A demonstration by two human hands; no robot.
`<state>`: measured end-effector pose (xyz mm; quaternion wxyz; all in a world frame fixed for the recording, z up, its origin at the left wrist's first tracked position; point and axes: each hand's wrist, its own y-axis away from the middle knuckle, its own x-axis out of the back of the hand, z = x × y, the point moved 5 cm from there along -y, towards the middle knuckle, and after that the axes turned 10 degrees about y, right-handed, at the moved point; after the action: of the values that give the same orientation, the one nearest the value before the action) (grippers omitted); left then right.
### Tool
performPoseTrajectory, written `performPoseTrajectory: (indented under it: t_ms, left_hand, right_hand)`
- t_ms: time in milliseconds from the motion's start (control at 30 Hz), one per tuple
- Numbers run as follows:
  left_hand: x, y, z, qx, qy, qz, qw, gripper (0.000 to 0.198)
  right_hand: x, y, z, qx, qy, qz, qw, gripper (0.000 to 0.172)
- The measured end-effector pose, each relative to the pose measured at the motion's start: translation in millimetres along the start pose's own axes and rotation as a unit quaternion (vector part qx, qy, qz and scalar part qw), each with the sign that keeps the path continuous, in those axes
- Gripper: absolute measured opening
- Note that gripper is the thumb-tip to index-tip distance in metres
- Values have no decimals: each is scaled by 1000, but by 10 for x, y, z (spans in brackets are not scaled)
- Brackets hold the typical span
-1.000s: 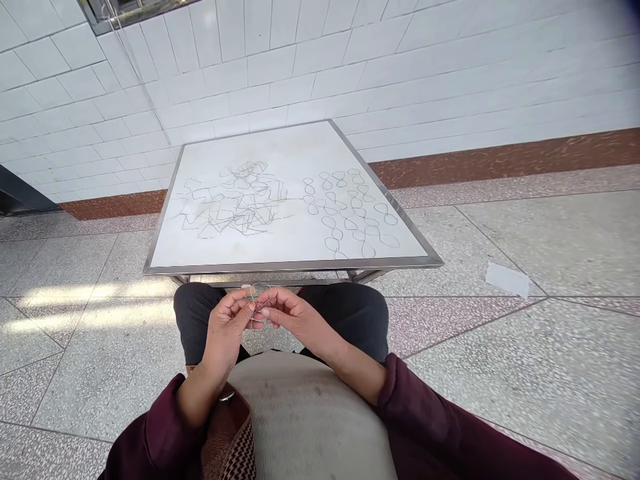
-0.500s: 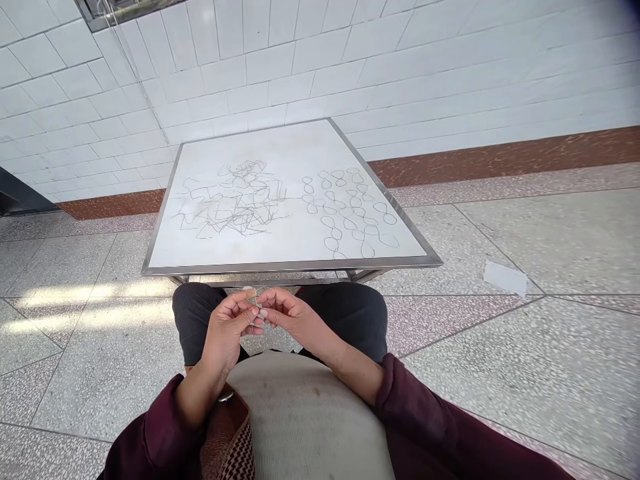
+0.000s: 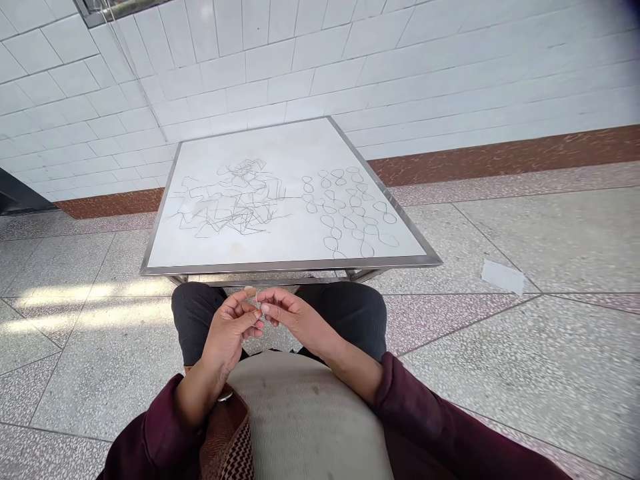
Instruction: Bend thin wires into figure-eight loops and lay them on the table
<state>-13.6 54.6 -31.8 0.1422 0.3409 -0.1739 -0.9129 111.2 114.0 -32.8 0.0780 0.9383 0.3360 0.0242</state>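
Above my lap, my left hand (image 3: 231, 328) and my right hand (image 3: 295, 321) meet fingertip to fingertip. Between them they pinch a thin wire (image 3: 257, 298), mostly hidden by the fingers; its exact shape is too fine to make out. Beyond the hands stands a white-topped table (image 3: 220, 252) with a metal rim. Loose bent wires (image 3: 240, 207) lie in a tangled heap on its left half. Several wires twisted into figure-eight loops (image 3: 357, 233) are spread over the right half.
The table stands near a white tiled wall (image 3: 280, 67) with a brown band at its foot. A pale flat piece (image 3: 503, 277) lies on the speckled floor (image 3: 475, 353) at right. My knees are just below the table's front edge.
My fingers have shifted slightly around the wire, with the right fingertips a little changed in position. The wires on the table have not moved.
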Motion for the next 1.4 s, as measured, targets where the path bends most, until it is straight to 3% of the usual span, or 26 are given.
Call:
performPoseTrajectory:
  t_ms: [467,833,1167,1400]
  left_hand:
    - [-68,49,11,19,-50,-36,998,52]
    - [-120,46,-45,24,-169,-76,982,63]
    - [-134,57,-36,5,-171,-74,983,62]
    - [-129,46,-24,-38,-161,-88,982,60]
  right_hand:
    - [28,-24,68,-17,-36,-14,999,29]
    - [-5,-5,6,-8,-14,-48,999,30]
    - [-57,18,-51,-3,-47,-78,996,28]
    - [-26,18,-9,9,-32,-59,998,28]
